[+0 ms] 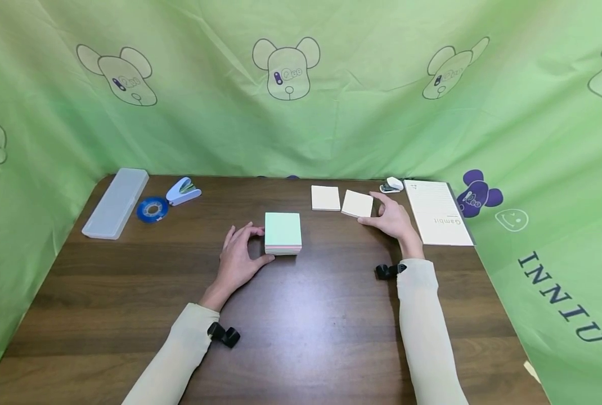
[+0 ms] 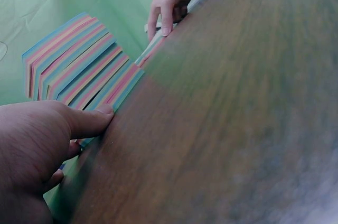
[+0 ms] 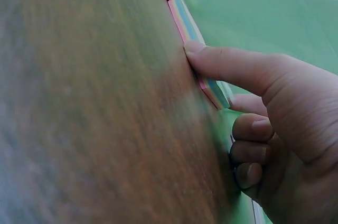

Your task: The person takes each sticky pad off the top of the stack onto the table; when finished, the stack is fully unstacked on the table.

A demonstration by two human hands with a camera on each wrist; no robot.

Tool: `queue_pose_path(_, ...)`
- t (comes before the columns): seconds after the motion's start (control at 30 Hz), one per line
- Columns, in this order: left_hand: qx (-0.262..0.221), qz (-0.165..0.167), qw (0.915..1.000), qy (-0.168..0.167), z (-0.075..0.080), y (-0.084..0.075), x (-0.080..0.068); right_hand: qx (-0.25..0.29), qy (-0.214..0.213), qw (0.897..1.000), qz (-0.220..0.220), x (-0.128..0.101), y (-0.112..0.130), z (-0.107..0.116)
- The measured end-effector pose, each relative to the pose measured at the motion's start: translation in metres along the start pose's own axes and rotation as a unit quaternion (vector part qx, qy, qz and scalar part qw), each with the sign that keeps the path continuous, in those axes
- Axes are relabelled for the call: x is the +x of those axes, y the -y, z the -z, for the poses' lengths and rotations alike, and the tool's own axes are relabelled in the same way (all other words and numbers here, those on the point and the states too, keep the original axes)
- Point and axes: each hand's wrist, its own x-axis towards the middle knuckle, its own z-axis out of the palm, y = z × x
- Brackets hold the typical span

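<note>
Left fingers [image 2: 90, 122] grip green-topped stack [image 1: 283, 230], right fingers [image 3: 237, 66] white pad [image 1: 358, 203]

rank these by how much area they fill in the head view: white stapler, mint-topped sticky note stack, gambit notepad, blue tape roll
Largest to smallest:
1. Gambit notepad
2. Mint-topped sticky note stack
3. Blue tape roll
4. White stapler

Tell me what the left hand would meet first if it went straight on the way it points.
The left hand would first meet the green-topped sticky-note stack, which it appears to touch; what lies in line beyond is harder to judge, since depth is unclear.
</note>
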Motion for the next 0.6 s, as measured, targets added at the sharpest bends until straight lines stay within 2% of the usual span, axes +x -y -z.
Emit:
queue_pose_path(0.2,-0.001,-0.002,1.0,0.001,0.0,0.0,0.001,-0.005,-0.016,1.0,0.003,-0.014,0.021,0.008)
queue_pose_path(0.37,0.0,-0.002,1.0,-0.002,-0.001,0.001,0.001,0.036,-0.048,0.998,-0.014,-0.024,0.037,0.012)
queue_pose_path(0.5,-0.001,-0.003,1.0,-0.003,-0.001,0.002,0.0,0.05,-0.078,0.995,-0.026,-0.029,0.043,0.01)
queue_pose_path(0.6,-0.003,-0.005,1.0,-0.003,-0.002,0.003,0.0,0.048,-0.084,0.995,-0.025,-0.029,0.044,0.008)
